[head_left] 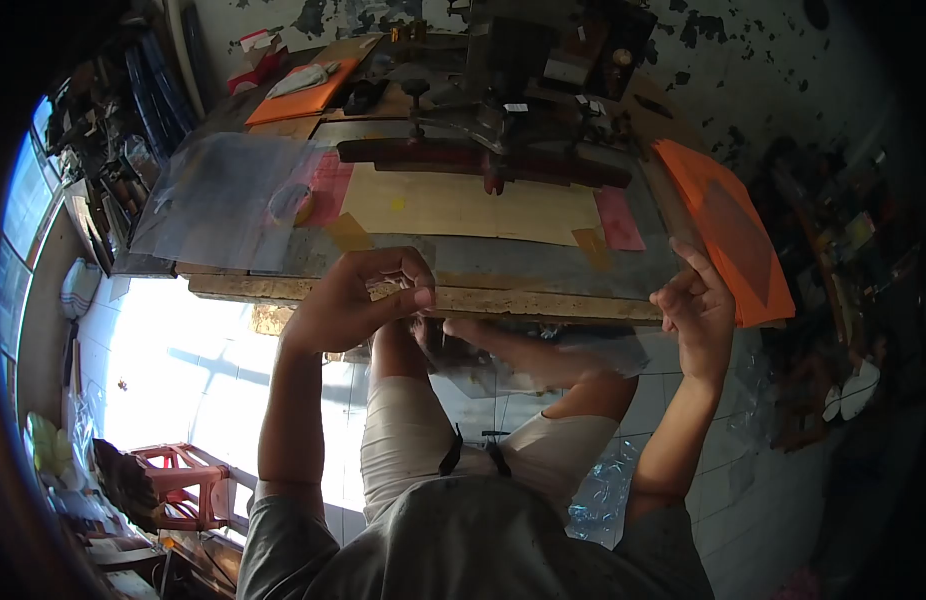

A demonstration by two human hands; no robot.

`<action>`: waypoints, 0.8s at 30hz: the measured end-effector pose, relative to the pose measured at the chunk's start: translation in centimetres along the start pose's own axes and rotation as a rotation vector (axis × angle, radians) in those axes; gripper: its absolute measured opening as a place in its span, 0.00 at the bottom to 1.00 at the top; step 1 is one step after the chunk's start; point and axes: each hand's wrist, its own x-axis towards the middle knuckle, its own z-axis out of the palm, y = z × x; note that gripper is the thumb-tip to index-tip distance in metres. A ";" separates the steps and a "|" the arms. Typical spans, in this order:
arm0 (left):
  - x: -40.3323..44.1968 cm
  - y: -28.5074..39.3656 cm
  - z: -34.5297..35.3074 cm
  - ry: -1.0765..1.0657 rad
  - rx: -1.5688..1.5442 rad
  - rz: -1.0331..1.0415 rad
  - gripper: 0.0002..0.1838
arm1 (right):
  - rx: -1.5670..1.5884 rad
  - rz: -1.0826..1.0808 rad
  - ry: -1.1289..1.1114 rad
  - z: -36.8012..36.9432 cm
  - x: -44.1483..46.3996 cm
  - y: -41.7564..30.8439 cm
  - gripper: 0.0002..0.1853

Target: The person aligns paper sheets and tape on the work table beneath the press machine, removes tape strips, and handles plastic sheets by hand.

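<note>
My left hand (368, 300) is over the table's front edge, thumb and fingers curled toward each other as in a pinch. On the right side, my right hand (696, 310) is raised near the table's corner, its fingers bent in toward the thumb and one finger pointing up. A faint see-through sheen, perhaps clear plastic (593, 362), shows between and below the hands; whether they grip it I cannot tell. Ahead of them, a long cream sheet (473, 207) lies under a dark red metal bar (483, 163), with tan tape (349, 233) at its left corner.
Clear plastic sheets (218, 200) and a tape roll (291, 204) lie on the table's left. An orange stack (733, 235) is at its right edge. Another orange piece (303, 92) lies at the back left. A red stool (188, 487) stands on the floor at left.
</note>
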 end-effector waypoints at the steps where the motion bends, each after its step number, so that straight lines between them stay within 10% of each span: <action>1: -0.1 -0.1 0.1 0.023 -0.045 -0.007 0.11 | 0.008 -0.003 0.010 0.0 0.1 0.4 0.35; 24: 0.8 -1.4 1.9 0.303 -0.189 0.009 0.14 | 0.208 0.056 0.110 1.8 1.6 5.0 0.19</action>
